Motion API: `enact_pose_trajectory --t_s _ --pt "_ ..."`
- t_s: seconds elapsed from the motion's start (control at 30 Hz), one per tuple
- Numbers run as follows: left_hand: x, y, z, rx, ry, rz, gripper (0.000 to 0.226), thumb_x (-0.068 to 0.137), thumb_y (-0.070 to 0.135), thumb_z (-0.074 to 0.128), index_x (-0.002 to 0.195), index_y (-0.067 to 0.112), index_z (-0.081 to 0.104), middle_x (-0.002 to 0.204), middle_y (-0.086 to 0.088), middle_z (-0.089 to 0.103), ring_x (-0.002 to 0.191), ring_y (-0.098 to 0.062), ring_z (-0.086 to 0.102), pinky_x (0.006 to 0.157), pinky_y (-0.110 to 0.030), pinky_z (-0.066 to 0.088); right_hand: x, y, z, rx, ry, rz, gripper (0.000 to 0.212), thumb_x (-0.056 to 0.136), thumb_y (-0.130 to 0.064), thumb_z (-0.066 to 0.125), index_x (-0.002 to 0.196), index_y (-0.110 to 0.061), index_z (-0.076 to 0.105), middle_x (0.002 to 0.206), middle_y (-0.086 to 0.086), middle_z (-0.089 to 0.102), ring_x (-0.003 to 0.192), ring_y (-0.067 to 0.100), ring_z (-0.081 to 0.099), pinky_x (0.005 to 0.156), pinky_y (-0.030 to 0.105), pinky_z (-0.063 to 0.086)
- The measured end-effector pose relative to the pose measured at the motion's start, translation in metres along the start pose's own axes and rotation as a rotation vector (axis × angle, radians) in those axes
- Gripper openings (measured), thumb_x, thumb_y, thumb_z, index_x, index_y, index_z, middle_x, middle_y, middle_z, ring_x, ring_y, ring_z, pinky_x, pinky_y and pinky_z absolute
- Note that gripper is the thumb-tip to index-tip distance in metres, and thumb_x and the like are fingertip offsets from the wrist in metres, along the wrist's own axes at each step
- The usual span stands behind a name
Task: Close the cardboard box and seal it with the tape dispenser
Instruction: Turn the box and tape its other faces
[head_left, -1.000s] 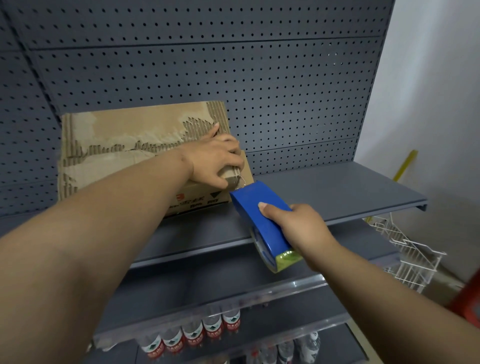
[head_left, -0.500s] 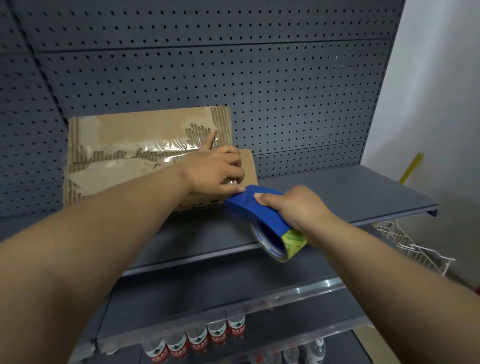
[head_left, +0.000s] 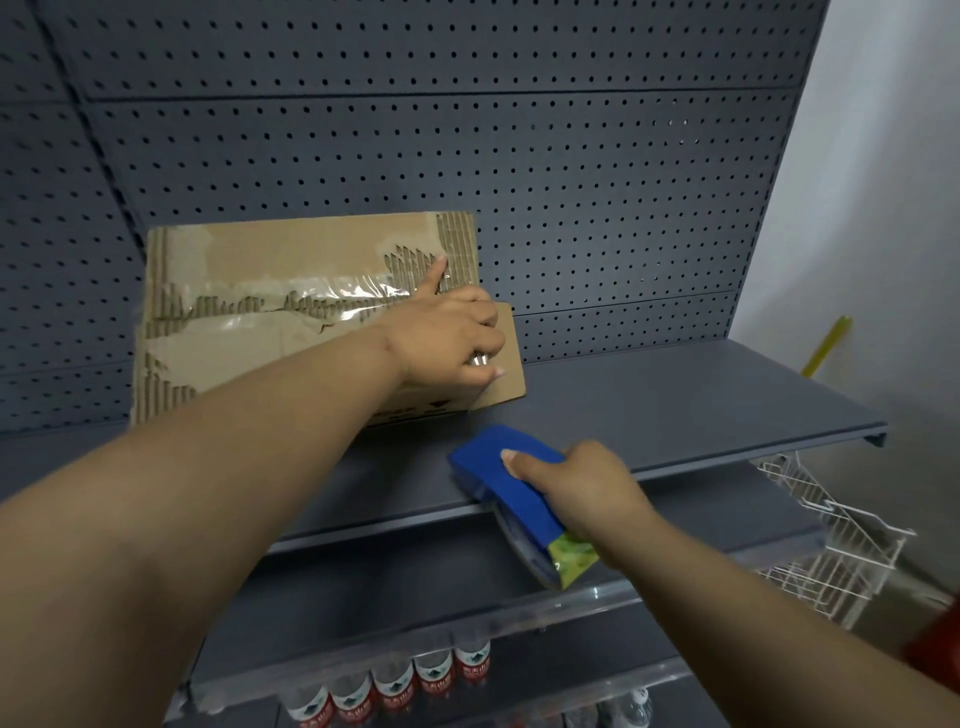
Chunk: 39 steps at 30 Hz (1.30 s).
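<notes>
On the grey metal shelf (head_left: 675, 395) lies the flat brown cardboard box (head_left: 260, 332), its back edge against the perforated grey back panel (head_left: 519, 156). The box's top flaps are closed, their paper skin torn to bare corrugation, and a strip of clear tape (head_left: 311, 301) runs along the seam. At the box's right end the left hand (head_left: 447, 338) presses down, index finger stretched across the top, the other fingers curled over the edge where the tape ends beside a small side flap (head_left: 506, 364). Just in front of the box's right corner, over the shelf's front edge, the right hand (head_left: 576, 493) grips the blue tape dispenser (head_left: 509, 483), apart from the box. Below the box's shelf stand labelled water bottles (head_left: 431, 675); right of it hangs a white wire basket (head_left: 841, 545).
</notes>
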<state>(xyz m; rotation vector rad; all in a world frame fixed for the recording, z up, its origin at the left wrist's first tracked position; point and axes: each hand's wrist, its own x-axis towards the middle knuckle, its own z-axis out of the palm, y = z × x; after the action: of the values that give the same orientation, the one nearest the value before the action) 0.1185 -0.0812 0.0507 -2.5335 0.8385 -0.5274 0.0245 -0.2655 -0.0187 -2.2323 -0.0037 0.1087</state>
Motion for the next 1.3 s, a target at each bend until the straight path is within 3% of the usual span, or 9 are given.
enact_pose_trajectory --t_s 0.3,0.5,0.6,0.67,0.8,0.9,1.03,1.17,1.3 --pt "-0.002 0.004 -0.001 0.054 -0.015 0.015 0.049 0.08 0.071 0.039 0.097 0.03 0.06 0.111 0.008 0.05 0.132 -0.012 0.028 0.108 -0.064 -0.01 0.034 -0.003 -0.06 0.13 0.389 -0.035 0.054 0.08 -0.051 0.062 0.073 0.002 0.058 0.069 0.013 0.058 0.067 0.03 0.055 0.057 0.032 0.037" --pt "-0.004 0.013 0.004 -0.029 0.149 0.344 0.015 0.089 0.035 0.057 0.086 0.026 0.069 0.092 0.003 0.064 0.119 -0.021 0.052 0.113 -0.046 -0.01 0.038 -0.021 -0.074 0.277 0.408 -0.058 0.048 0.078 -0.051 0.064 0.07 -0.007 0.047 0.067 0.009 0.048 0.058 0.023 0.046 0.053 0.03 0.034" --pt "-0.003 0.016 0.006 -0.017 0.094 0.334 0.031 0.09 0.049 0.051 0.094 0.023 0.068 0.098 0.003 0.065 0.115 -0.019 0.052 0.112 -0.037 -0.013 0.036 -0.029 -0.073 0.347 0.375 -0.08 0.045 0.079 -0.05 0.065 0.071 -0.007 0.051 0.064 0.005 0.051 0.055 0.02 0.048 0.052 0.029 0.036" --pt "-0.006 0.019 0.007 0.005 0.074 0.345 0.031 0.089 0.051 0.051 0.09 0.024 0.067 0.093 0.004 0.065 0.106 -0.02 0.056 0.113 -0.041 -0.003 0.035 -0.033 -0.07 0.38 0.356 -0.09 0.044 0.079 -0.049 0.065 0.069 -0.008 0.05 0.062 0.003 0.051 0.054 0.018 0.048 0.051 0.028 0.036" --pt "-0.006 0.025 0.013 0.082 0.043 0.324 0.013 0.085 0.036 0.061 0.08 0.026 0.066 0.084 0.008 0.066 0.09 -0.018 0.061 0.11 -0.045 0.014 0.036 -0.036 -0.065 0.412 0.348 -0.118 0.045 0.079 -0.05 0.065 0.071 -0.008 0.05 0.063 0.005 0.05 0.056 0.02 0.048 0.052 0.028 0.036" --pt "-0.004 0.037 0.023 0.144 -0.019 0.318 0.016 0.09 0.029 0.054 0.086 0.021 0.067 0.092 0.005 0.066 0.094 -0.017 0.059 0.113 -0.038 0.011 0.037 -0.037 -0.065 0.443 0.352 -0.138 0.045 0.079 -0.049 0.065 0.065 -0.01 0.047 0.063 0.006 0.05 0.058 0.021 0.049 0.058 0.031 0.038" --pt "0.002 0.048 0.033 0.24 0.023 0.36 0.008 0.068 0.024 0.077 0.065 0.023 0.07 0.068 0.008 0.063 0.073 -0.013 0.062 0.109 -0.034 0.029 0.038 -0.037 -0.066 0.499 0.364 -0.156 0.043 0.08 -0.048 0.065 0.064 -0.01 0.05 0.063 0.007 0.053 0.059 0.022 0.052 0.059 0.032 0.041" --pt "0.004 0.049 0.036 0.269 -0.068 0.326 0.033 0.088 0.039 0.051 0.093 0.012 0.069 0.091 -0.001 0.065 0.099 -0.022 0.057 0.115 -0.038 0.001 0.037 -0.036 -0.066 0.545 0.351 -0.18 0.041 0.08 -0.047 0.066 0.072 -0.008 0.055 0.067 0.009 0.055 0.061 0.022 0.053 0.06 0.033 0.041" --pt "0.004 0.058 0.034 0.311 -0.065 0.266 0.031 0.095 0.015 0.035 0.107 0.009 0.063 0.106 -0.004 0.062 0.11 -0.024 0.05 0.11 -0.037 -0.015 0.033 -0.033 -0.069 0.546 0.353 -0.202 0.039 0.08 -0.047 0.065 0.076 -0.009 0.058 0.069 0.011 0.055 0.063 0.022 0.053 0.061 0.033 0.041"
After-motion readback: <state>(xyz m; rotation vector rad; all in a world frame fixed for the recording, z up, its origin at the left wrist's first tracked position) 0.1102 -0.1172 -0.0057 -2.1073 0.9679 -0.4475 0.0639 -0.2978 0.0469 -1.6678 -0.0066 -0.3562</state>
